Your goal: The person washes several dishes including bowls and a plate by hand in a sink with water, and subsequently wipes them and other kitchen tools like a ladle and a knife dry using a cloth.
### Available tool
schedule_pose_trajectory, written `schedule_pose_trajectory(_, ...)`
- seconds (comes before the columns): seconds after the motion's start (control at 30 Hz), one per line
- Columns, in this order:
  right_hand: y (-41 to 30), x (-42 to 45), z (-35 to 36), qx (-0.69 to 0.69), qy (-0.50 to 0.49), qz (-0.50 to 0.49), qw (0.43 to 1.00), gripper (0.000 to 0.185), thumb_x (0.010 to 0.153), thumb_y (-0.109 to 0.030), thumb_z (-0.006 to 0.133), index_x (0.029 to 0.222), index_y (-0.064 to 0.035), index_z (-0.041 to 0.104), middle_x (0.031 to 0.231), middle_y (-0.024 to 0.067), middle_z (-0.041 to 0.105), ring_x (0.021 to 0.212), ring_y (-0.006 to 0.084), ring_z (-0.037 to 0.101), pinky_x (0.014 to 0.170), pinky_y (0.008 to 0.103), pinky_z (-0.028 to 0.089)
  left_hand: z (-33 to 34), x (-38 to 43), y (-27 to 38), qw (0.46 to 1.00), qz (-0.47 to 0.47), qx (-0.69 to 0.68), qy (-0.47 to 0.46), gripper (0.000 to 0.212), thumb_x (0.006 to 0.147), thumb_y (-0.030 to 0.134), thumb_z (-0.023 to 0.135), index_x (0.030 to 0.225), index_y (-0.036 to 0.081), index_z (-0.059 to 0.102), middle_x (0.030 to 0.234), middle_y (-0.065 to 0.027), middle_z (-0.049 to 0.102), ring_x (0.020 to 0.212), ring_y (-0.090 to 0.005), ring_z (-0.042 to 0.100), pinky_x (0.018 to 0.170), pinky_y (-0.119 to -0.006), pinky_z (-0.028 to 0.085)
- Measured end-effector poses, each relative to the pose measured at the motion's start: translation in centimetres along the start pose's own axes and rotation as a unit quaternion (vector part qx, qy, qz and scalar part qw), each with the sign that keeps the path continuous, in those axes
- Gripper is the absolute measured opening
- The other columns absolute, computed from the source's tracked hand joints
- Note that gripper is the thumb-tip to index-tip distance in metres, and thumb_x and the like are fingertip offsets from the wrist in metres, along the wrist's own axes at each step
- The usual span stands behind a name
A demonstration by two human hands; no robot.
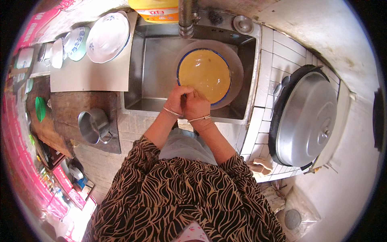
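A yellow dish (205, 74) with a blue rim, apparently enamel, shines wet over a steel sink (157, 65). Beneath and around it shows a larger, pale translucent bowl (237, 72). My left hand (177, 98) and my right hand (197, 105) are pressed side by side at the dish's near edge. Both appear to grip its rim, thumbs uppermost, while most of the fingers are hidden. Each wrist wears a thin bangle.
A tap (185, 22) overhangs the sink's back edge, beside a yellow container (155, 12). Patterned plates (108, 37) and bowls (75, 42) stand on a board at left. A metal mug (94, 125) lies nearer. To the right sits a large lidded pan (308, 119) on white tiles.
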State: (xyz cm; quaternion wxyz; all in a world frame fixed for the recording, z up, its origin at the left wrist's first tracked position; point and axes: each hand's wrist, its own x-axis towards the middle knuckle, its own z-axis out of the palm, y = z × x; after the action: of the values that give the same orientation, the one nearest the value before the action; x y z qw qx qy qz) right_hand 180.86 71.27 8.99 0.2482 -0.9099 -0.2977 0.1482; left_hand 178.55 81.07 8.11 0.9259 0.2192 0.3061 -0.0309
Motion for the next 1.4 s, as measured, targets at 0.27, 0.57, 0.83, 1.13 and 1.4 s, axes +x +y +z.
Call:
schedule_pose_trajectory(0.27, 6.8, -0.9, -2.9, -0.051, -0.001, -0.253, 0.966, 0.024, 0.071, -0.011, 0.057, 0.095, -0.0039, 0.058, 0.098, 0.0122, 0.061, 0.096, 0.0278, 0.057, 0.084, 0.0393, 0.044, -0.8, -0.8, 2.5, 0.998, 0.002, 0.058, 0.039, 0.038, 0.073, 0.007, 0.053, 0.111, 0.002, 0.051, 0.1, -0.0089, 0.059, 0.085, -0.0182, 0.06, 0.072, -0.037, 0.052)
schedule_pose_trajectory(0.57, 2.7, -0.6, -2.4, 0.034, -0.105, -0.146, 0.983, 0.024, 0.084, -0.023, 0.048, 0.097, -0.0042, 0.054, 0.096, 0.0147, 0.057, 0.09, 0.0319, 0.056, 0.077, 0.0409, 0.045, -0.9, -1.0, 2.3, 0.997, 0.034, 0.064, 0.014, 0.04, 0.075, 0.007, 0.053, 0.114, 0.003, 0.049, 0.102, -0.0078, 0.058, 0.095, -0.0197, 0.058, 0.082, -0.034, 0.049)
schedule_pose_trajectory(0.83, 2.8, 1.6, -0.5, 0.129, -0.082, -0.169, 0.974, 0.041, 0.088, -0.035, 0.041, 0.111, -0.0037, 0.053, 0.124, 0.0143, 0.048, 0.119, 0.0288, 0.042, 0.096, 0.0396, 0.035, -1.3, -1.4, 1.9, 0.998, 0.008, 0.057, -0.002, 0.035, 0.078, 0.007, 0.053, 0.112, -0.001, 0.051, 0.107, -0.01, 0.058, 0.095, -0.021, 0.059, 0.083, -0.034, 0.048)
schedule_pose_trajectory(1.13, 2.5, 1.5, -1.0, 0.058, -0.17, -0.064, 0.982, 0.043, 0.09, -0.035, 0.036, 0.119, -0.0066, 0.051, 0.128, 0.0135, 0.046, 0.123, 0.0281, 0.039, 0.1, 0.0415, 0.031, -1.9, -1.9, 2.3, 0.997, 0.029, 0.07, -0.003, 0.036, 0.08, 0.009, 0.053, 0.114, -0.001, 0.05, 0.109, -0.0102, 0.058, 0.097, -0.0208, 0.058, 0.084, -0.034, 0.047)
schedule_pose_trajectory(1.4, 2.7, 1.1, -1.1, 0.043, -0.118, -0.103, 0.987, 0.04, 0.087, -0.033, 0.043, 0.113, -0.004, 0.053, 0.124, 0.0129, 0.05, 0.117, 0.0297, 0.044, 0.097, 0.0418, 0.034, -2.1, -2.2, 1.8, 0.996, 0.011, 0.092, 0.012, 0.039, 0.08, 0.011, 0.054, 0.117, 0.0, 0.048, 0.112, -0.0105, 0.057, 0.1, -0.0211, 0.057, 0.085, -0.034, 0.047)
